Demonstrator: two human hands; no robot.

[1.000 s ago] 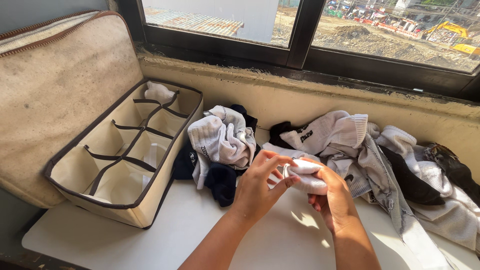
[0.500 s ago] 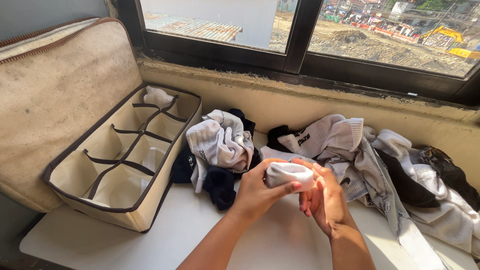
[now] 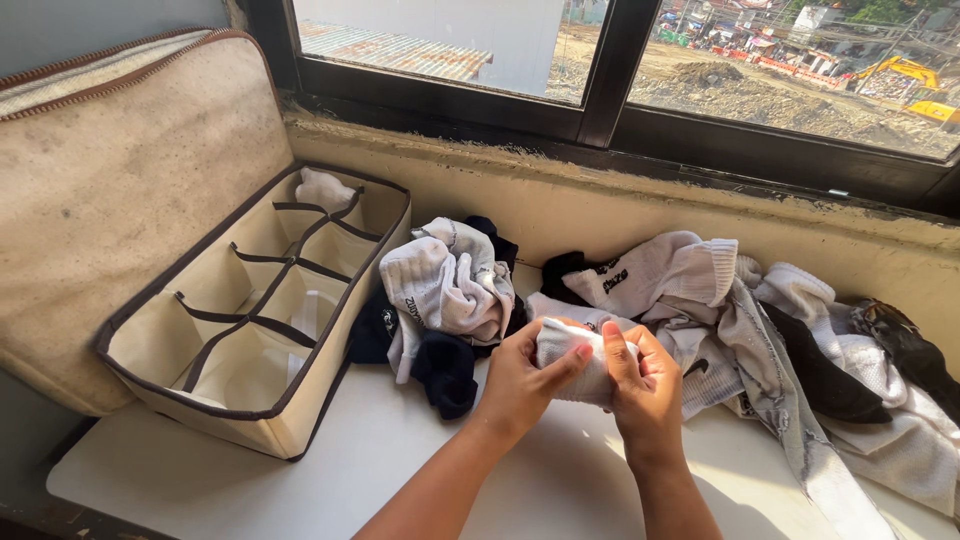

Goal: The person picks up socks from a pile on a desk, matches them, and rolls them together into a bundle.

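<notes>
My left hand (image 3: 520,380) and my right hand (image 3: 645,385) both grip a rolled-up white sock (image 3: 570,355) just above the white table (image 3: 300,480). The sock is bunched into a compact bundle between my fingers. To the left stands a beige fabric organiser box (image 3: 250,300) with dark-trimmed dividers. One balled white sock (image 3: 322,188) lies in its far compartment.
A heap of white and dark socks (image 3: 445,290) lies beside the box. A larger pile of white, grey and black socks (image 3: 790,340) spreads to the right under the window sill (image 3: 640,190). The box's open lid (image 3: 120,190) leans at the left.
The sock has gone from loosely held and long to a tight bundle. Both hands have closed in around it and shifted slightly left.
</notes>
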